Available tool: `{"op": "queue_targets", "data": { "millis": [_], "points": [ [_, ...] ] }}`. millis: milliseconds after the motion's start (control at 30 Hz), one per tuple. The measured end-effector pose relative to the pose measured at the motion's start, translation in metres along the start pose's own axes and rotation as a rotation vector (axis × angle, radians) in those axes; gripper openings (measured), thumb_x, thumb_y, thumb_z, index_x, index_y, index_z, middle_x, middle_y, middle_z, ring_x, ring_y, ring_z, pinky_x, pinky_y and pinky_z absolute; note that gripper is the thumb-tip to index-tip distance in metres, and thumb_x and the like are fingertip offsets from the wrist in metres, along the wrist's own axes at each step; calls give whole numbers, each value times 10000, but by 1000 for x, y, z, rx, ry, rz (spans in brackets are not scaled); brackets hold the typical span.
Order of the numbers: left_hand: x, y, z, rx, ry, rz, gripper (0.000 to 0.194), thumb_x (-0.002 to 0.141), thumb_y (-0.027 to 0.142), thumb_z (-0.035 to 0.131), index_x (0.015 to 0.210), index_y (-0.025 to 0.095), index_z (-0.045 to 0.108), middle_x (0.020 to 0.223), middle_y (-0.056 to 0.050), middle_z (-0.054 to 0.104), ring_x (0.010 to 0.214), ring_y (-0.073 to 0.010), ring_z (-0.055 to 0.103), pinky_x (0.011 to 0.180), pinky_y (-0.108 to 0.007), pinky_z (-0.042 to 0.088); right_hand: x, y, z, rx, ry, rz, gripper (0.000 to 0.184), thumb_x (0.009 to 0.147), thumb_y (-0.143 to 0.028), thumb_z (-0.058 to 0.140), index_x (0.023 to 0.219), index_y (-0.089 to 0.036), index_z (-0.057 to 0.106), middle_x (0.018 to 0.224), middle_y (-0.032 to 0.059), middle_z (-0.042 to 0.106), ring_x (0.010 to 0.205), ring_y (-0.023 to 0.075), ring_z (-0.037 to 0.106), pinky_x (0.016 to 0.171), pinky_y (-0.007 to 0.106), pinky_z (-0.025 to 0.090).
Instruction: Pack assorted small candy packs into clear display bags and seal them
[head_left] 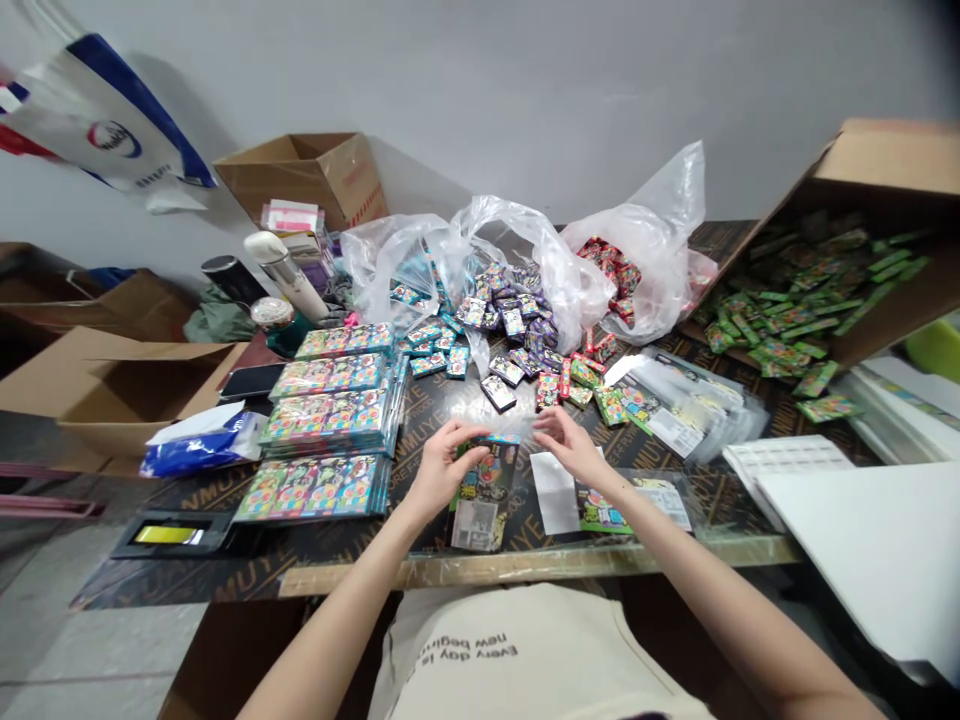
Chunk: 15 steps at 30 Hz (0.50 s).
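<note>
Near the table's front, my left hand (444,466) pinches the upper left edge of a clear plastic bag (480,525). The bag has a dark printed front and lies toward me, and its see-through top is blurred between my hands. My right hand (570,447) has its thumb and fingers closed at the bag's upper right edge. A strip of blue shows at the bag's mouth. Under my right forearm is another clear bag with a green print (600,512), beside a white paper (555,492). Just beyond my hands lies a small black-and-white box (498,393).
Stacked filled packs (322,415) stand left. Several small purple boxes (525,320), blue boxes (427,362) and red boxes (616,275) spill from plastic bags. Flat clear bags (675,405) lie right, near a carton (840,240) of green boxes. Left are bottles (285,275) and a phone (251,381).
</note>
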<state>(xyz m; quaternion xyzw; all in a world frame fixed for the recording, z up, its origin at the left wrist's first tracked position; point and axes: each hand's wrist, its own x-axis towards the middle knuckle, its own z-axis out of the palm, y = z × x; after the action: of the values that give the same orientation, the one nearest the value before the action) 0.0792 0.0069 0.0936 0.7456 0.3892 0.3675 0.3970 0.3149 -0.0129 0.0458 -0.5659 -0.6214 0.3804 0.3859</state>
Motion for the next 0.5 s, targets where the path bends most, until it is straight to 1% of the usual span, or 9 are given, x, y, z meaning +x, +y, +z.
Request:
{"op": "queue_targets", "data": {
  "millis": [33, 100, 200, 267, 333, 400, 433, 500],
  "points": [
    [-1, -1, 0, -6, 29, 1, 197, 793, 242, 572, 966, 211, 659, 887, -41, 565, 839, -159, 547, 756, -282, 430, 0, -12, 3, 95, 41, -17, 277, 799, -347, 531, 1023, -215, 437, 962, 53, 617, 825, 151, 601, 726, 299, 465],
    [-2, 0, -2, -5, 65, 9, 169, 785, 253, 583, 918, 210, 679, 880, -41, 577, 835, -160, 554, 763, -288, 435, -1, -36, 12, 252, 95, -54, 362, 770, -360, 582, 1072, -229, 431, 973, 55, 626, 855, 158, 605, 770, 318, 469],
    [-3, 5, -6, 1, 70, 20, 148, 769, 258, 606, 882, 208, 688, 821, -36, 595, 784, -157, 566, 719, -281, 450, -4, -63, 26, 300, 90, -104, 421, 737, -330, 633, 1101, -234, 446, 880, 38, 643, 814, 165, 617, 765, 324, 485],
    [-4, 9, -8, -6, 74, 27, 134, 771, 253, 604, 865, 203, 686, 797, -37, 603, 768, -157, 573, 699, -277, 456, -7, -70, 34, 259, 97, -149, 378, 761, -309, 609, 1102, -230, 469, 816, 27, 636, 761, 162, 619, 737, 315, 493],
    [-7, 10, -8, -5, 93, 37, 117, 770, 243, 605, 846, 200, 683, 795, -40, 611, 769, -159, 579, 698, -278, 461, -11, -72, 41, 183, 140, -209, 322, 791, -291, 572, 1097, -232, 490, 798, 25, 628, 732, 159, 613, 737, 318, 491],
    [-9, 9, -9, 8, 112, 57, 103, 764, 231, 611, 831, 202, 684, 801, -44, 617, 774, -160, 583, 704, -282, 467, -17, -70, 46, 82, 185, -278, 274, 811, -273, 542, 1081, -238, 511, 828, 36, 636, 772, 172, 611, 787, 342, 475],
    [-11, 7, -9, 15, 119, 71, 97, 762, 227, 614, 823, 205, 685, 805, -46, 620, 775, -161, 585, 705, -285, 471, -20, -69, 47, 29, 187, -313, 247, 820, -265, 526, 1066, -240, 524, 862, 46, 642, 816, 184, 609, 818, 357, 461],
    [-14, 4, -10, 28, 133, 97, 89, 762, 224, 613, 806, 208, 688, 812, -50, 621, 775, -160, 587, 705, -289, 477, -24, -70, 47, -56, 142, -376, 206, 834, -253, 499, 1032, -238, 550, 936, 65, 643, 899, 205, 594, 851, 371, 440]
  ]
}}
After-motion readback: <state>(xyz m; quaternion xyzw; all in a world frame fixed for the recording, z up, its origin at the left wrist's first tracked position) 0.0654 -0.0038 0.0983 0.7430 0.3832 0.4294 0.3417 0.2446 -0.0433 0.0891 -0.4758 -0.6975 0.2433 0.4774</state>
